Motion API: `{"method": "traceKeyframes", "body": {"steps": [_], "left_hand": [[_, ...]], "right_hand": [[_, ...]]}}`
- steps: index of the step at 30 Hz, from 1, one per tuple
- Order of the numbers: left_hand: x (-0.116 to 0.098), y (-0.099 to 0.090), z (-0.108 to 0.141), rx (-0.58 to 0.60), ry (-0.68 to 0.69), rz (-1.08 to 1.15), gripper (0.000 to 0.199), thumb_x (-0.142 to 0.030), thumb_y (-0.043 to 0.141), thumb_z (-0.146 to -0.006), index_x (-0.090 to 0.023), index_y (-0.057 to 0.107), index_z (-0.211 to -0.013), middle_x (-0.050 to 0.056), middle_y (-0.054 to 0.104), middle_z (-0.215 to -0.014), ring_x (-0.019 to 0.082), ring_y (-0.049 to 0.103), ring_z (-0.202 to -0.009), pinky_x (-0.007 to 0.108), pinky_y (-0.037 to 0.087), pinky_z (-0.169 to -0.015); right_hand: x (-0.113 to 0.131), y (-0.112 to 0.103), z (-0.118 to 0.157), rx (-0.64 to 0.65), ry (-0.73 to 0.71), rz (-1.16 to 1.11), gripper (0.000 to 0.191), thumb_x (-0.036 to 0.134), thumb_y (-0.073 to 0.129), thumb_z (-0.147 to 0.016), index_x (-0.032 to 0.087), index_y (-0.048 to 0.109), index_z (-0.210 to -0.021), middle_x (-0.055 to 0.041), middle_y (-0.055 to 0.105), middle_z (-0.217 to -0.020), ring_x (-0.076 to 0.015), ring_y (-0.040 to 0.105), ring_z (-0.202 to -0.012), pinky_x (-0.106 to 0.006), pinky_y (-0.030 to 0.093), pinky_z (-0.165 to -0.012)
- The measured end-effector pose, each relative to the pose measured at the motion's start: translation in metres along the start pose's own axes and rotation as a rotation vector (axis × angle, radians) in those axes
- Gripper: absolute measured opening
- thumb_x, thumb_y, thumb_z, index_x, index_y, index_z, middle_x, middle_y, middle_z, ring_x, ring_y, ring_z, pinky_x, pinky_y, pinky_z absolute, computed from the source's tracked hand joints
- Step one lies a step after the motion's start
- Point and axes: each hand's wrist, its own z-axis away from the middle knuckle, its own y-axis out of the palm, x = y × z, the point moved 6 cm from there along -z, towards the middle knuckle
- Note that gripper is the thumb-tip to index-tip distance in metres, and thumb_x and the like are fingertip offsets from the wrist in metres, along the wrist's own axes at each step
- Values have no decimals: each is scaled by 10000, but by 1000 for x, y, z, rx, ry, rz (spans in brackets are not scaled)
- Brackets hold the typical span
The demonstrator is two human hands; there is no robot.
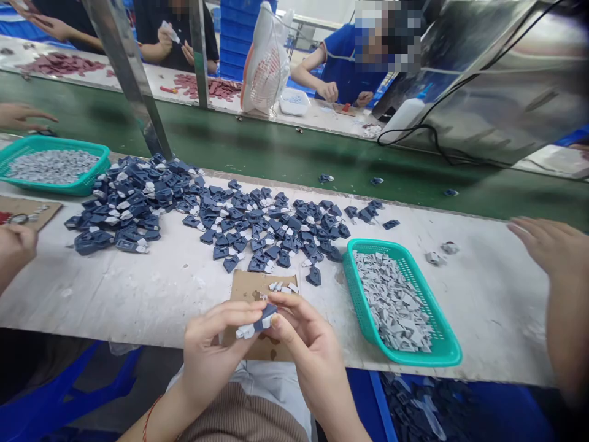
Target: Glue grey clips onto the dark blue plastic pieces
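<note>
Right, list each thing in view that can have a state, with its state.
Left hand, fingers closed on the navy-and-white part
Right hand, fingers closed on the same part
Cardboard, flat, stained
Right basket, open-topped, filled with grey pieces
Left basket, open-topped, filled
Navy parts, loosely heaped
Green belt, moving or stopped: cannot tell
Plastic bag, upright, bulging

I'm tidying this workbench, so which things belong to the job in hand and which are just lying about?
Seemingly in use:
- navy-and-grey piece in both hands
- navy pieces
- right-hand teal basket, grey parts
- cardboard

Probably just lying about:
- black cable
- plastic bag
- white bottle
</note>
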Motion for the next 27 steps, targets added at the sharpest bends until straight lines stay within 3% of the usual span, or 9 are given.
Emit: {"method": "traceKeyframes", "body": {"steps": [3,9,13,16,21,27], "left_hand": [[4,3,2,-29,-67,50,342,-16,786,-754,-297,784,-948,-32,811,-982,170,741,-1039,285,574,-991],[11,13,6,-87,-263,254,252,-82,779,-787,-304,796,-905,-31,809,-984,160,747,-1018,236,579,-957],[12,22,8,4,-348,392,297,-276,694,-901,-324,712,-1194,0,720,-1254,173,661,-1196,230,535,-1015],[12,31,8,119,-424,421,348,-305,569,-986,-339,625,-1328,8,624,-1413,185,564,-1325,265,459,-1110],[6,39,8,190,-387,389,412,-284,450,-1039,-386,507,-1434,-14,529,-1512,174,471,-1408,277,394,-1167],[1,43,9,171,-332,350,415,-298,399,-1048,-346,479,-1453,19,477,-1552,211,448,-1426,336,386,-1184]], "right_hand": [[0,4,1,74,0,-14,185,351,719,-880,269,776,-1035,-54,781,-1093,-204,727,-1006,-278,581,-855],[7,3,5,-25,-111,40,178,273,705,-884,301,794,-1036,-44,798,-1098,-220,748,-1012,-304,606,-877],[14,2,10,-73,-259,183,256,225,661,-911,357,779,-1096,-25,771,-1172,-225,727,-1067,-306,616,-867],[16,1,14,-87,-360,305,315,220,640,-933,404,745,-1166,2,749,-1226,-219,702,-1126,-312,599,-919],[14,0,18,-72,-429,398,401,212,519,-1000,427,645,-1313,26,679,-1351,-208,613,-1276,-350,519,-1064],[20,4,17,-120,-506,394,393,174,560,-958,391,698,-1254,11,726,-1273,-240,679,-1186,-377,575,-995]]}}
